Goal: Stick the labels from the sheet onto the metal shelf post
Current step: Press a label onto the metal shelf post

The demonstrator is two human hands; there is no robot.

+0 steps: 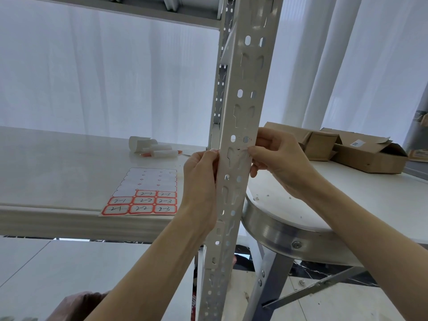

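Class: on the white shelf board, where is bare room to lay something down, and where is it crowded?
Free: the wide stretch of white shelf board left of the red-bordered label sheet. Crowded: around the white marker pens behind it, and near the perforated metal post.

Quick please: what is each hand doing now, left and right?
Left hand: fingers pinched on the post edge.
Right hand: fingers pressed on the post's other edge; a label under them cannot be told.

The post [240, 126] is pale grey-white, punched with repeating oval and keyhole slots. The sheet [143, 193] is white above, with red-bordered labels [143, 200] bearing dark handwriting in its lower rows. The counter [58, 163] is glossy white. The boxes [361, 149] are brown, the curtains [104, 72] white.
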